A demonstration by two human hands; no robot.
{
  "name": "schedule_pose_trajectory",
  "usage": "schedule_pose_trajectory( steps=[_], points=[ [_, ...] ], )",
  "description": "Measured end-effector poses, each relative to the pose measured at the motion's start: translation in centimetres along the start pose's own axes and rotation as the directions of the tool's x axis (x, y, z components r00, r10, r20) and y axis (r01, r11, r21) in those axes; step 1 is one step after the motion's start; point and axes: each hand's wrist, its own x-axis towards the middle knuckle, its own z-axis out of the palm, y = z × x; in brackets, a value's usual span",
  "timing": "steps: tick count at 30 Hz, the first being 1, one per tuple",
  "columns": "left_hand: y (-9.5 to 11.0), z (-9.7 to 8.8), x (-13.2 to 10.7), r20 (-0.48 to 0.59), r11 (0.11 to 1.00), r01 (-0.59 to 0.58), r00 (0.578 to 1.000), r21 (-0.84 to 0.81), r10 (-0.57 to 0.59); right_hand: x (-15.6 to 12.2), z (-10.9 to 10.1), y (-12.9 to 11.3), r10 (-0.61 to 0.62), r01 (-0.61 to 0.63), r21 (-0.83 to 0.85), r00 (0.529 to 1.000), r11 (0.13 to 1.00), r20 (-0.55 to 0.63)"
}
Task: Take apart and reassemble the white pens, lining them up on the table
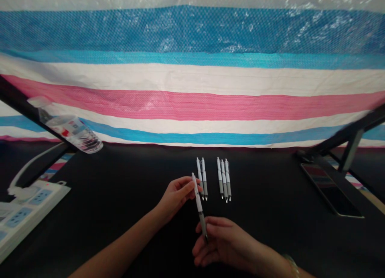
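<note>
The left hand (177, 195) pinches a white pen (199, 203) near its top, and the right hand (219, 242) closes around its grey grip, keeping it steady above the black table (120, 181), just short of five pens (215, 179) lying there.

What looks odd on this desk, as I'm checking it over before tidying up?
The plastic water bottle looks out of place: it lies tilted along a slanted black bar at the left, rather than standing upright on the black table. No spill shows.
</note>
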Motion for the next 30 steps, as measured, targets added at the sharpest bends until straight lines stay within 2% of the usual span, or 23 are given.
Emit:
schedule_pose_trajectory(
  steps=[8, 14, 18, 22, 26, 30],
  points=[
    [0.0, 0.0, 0.2, 0.000, 1.000, -0.003, 1.000, -0.027, 0.003, 0.0, 0.0, 0.1, 0.002, -0.001, -0.019, 1.000, 1.000, 0.023],
    [0.0, -0.1, 0.2, -0.007, 0.999, 0.000, 1.000, -0.042, 0.000, 0.3, -0.5, 0.6, 0.022, -0.018, -0.096, 0.999, 0.995, 0.035],
    [0.1, -0.1, 0.2, -0.059, 0.996, 0.005, 0.998, -0.085, -0.010, 0.2, -0.7, 0.7, 0.045, -0.039, -0.126, 0.998, 0.991, 0.049],
    [0.6, -0.6, 0.6, -0.145, 0.986, -0.044, 0.989, -0.161, 0.020, 0.1, -0.7, 0.7, 0.043, -0.035, -0.143, 0.998, 0.989, 0.055],
    [1.2, -1.2, 1.1, -0.201, 0.979, -0.103, 0.977, -0.174, 0.067, 0.1, -0.6, 0.7, 0.054, -0.044, -0.157, 0.997, 0.987, 0.059],
    [1.5, -1.5, 1.3, -0.239, 0.977, -0.109, 0.969, -0.185, 0.063, 0.1, -0.6, 0.7, 0.055, -0.047, -0.154, 0.997, 0.987, 0.049]
  ],
)
